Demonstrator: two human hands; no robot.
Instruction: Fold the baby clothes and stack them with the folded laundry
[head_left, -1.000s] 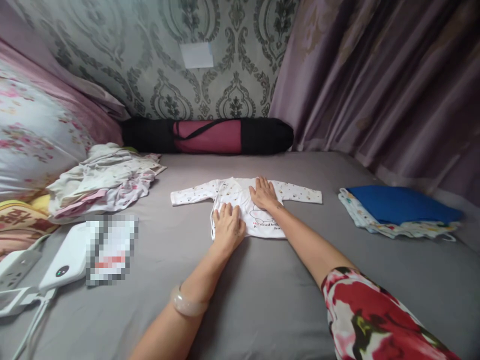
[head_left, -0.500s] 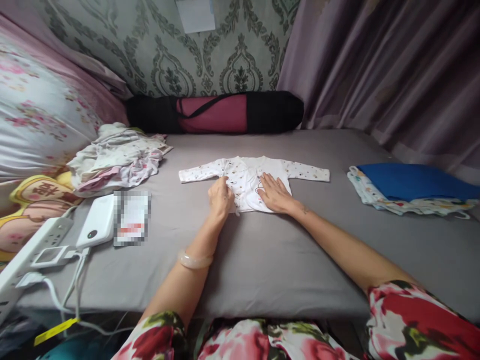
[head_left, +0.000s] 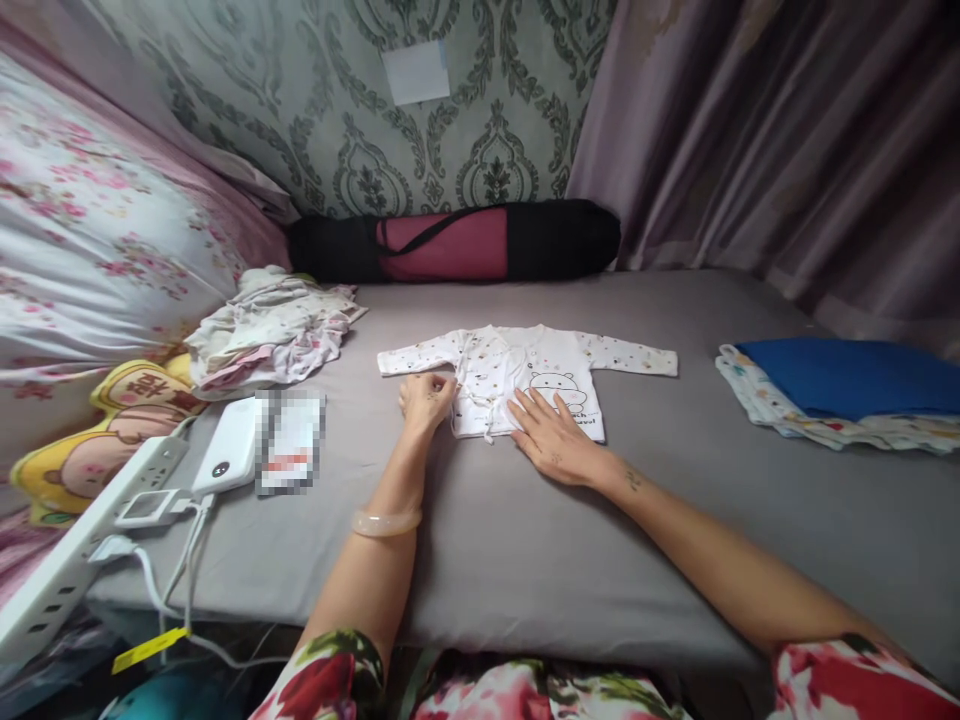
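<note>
A white long-sleeved baby shirt [head_left: 487, 370] lies spread on the grey sheet, both sleeves stretched out sideways. It has small prints, a cartoon animal on the front and tie strings at its lower middle. My left hand [head_left: 426, 402] is closed at the shirt's left side edge, thumb and fingers pinched together on the fabric there. Flat on the lower right front rests my right hand [head_left: 559, 440], fingers spread, covering part of the printed animal and lettering.
Folded clothes with a blue piece [head_left: 847, 375] on top lie at the right. On the left are a rumpled clothes pile [head_left: 274, 325], a white power bank [head_left: 229, 445], a power strip [head_left: 90, 540] with cables, and a yellow plush cushion [head_left: 71, 460]. A black and maroon bag [head_left: 450, 245] lies along the wall.
My right hand has slid down the shirt front, uncovering more of the animal print. My left hand has shifted outward to the shirt's left edge. The camera view has tilted slightly.
</note>
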